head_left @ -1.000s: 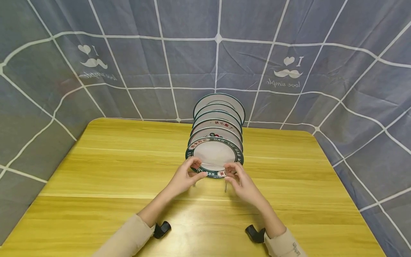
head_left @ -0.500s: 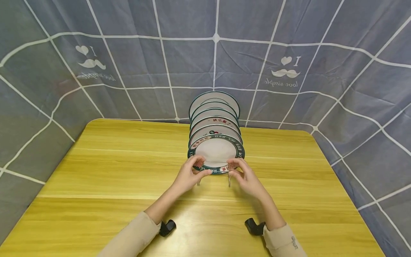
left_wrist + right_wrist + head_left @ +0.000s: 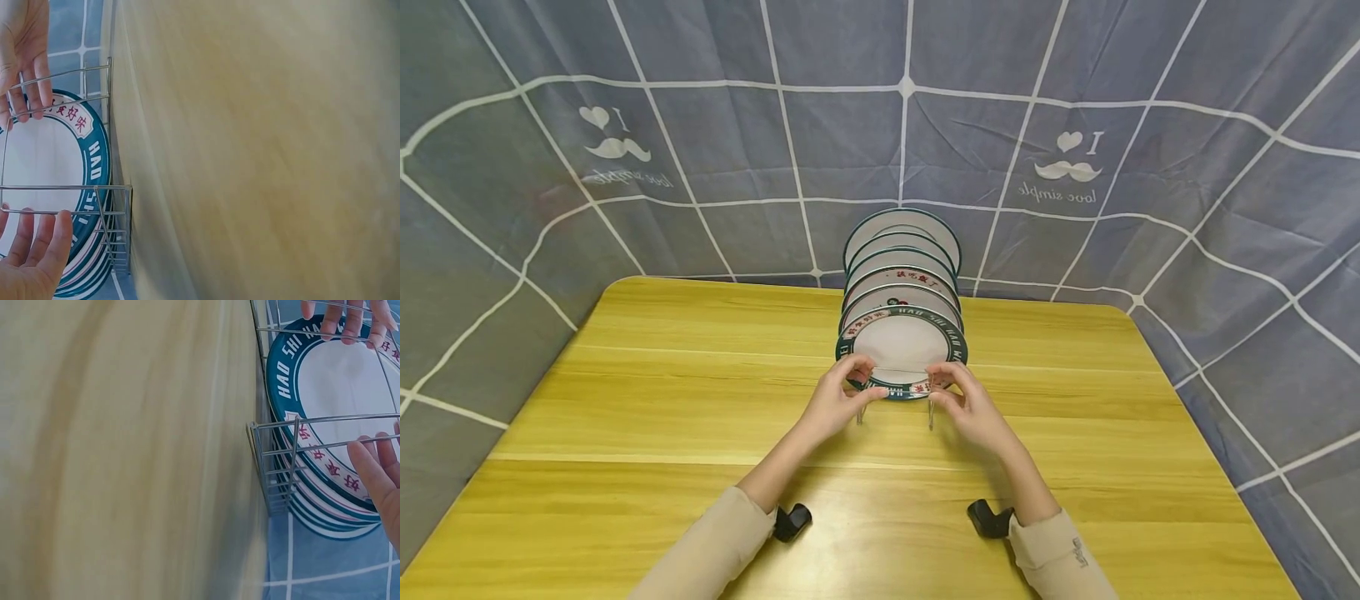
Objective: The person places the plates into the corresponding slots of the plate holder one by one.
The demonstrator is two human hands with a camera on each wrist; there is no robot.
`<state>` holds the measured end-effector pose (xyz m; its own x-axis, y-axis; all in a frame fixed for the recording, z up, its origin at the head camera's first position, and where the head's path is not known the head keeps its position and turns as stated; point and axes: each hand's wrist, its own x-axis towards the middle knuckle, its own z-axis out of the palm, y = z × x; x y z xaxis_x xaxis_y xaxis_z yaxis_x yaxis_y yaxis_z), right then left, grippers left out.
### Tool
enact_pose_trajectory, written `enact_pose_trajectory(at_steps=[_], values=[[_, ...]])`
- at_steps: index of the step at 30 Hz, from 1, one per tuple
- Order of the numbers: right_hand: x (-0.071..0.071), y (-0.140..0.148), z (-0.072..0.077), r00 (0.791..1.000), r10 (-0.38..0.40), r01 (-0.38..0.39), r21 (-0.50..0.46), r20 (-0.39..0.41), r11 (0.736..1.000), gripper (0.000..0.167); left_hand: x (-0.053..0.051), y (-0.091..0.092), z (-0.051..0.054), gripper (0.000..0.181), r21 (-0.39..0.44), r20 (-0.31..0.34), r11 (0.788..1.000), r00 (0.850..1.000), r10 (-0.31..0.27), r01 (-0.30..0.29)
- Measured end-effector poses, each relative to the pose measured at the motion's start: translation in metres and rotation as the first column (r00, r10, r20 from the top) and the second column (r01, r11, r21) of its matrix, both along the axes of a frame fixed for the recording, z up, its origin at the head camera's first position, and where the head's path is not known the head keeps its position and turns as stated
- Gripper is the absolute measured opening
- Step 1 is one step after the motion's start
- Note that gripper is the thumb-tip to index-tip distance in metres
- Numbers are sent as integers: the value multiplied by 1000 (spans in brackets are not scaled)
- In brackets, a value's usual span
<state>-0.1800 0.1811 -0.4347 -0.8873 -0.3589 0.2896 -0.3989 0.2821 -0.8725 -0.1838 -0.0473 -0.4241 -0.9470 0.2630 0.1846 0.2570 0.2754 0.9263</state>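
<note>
Several round plates with dark green rims stand in a row in a silver wire dish rack [image 3: 112,213]. The front plate [image 3: 901,340] faces me, white in the middle with lettering round its rim. My left hand [image 3: 837,402] grips the left front end of the rack, thumb and fingers about its wires. On the right front end, my right hand [image 3: 972,408] holds the wires the same way. In the right wrist view the rack's corner [image 3: 275,456] stands by the table, with the plates' edges stacked behind it. Most of the rack's base is hidden by the plates.
The yellow wood-grain table [image 3: 685,375] lies under the rack. A grey curtain [image 3: 730,150] with white lines hangs behind and at both sides, close behind the rearmost plate. Black wrist devices [image 3: 793,522] sit at the beige cuffs.
Both hands and the rack of plates have moved slightly away from me, towards the curtain. The row of plates has straightened a little, its far end swinging left. Both hands keep their hold.
</note>
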Motion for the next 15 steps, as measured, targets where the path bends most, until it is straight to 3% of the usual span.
enact_pose_trajectory(at_steps=[6, 10, 15], values=[[-1, 0, 0, 1000, -16, 16, 13, 0, 1000, 31, 11, 0, 25, 37, 13, 23, 999, 999, -29, 29], [-1, 0, 0, 1000, -16, 16, 12, -4, 1000, 32, 13, -1, 28, 36, 16, 34, 999, 999, -36, 35], [-4, 3, 1, 997, 33, -30, -40, 71, 999, 36, 11, -6, 27, 38, 26, 38, 997, 996, -76, 75]])
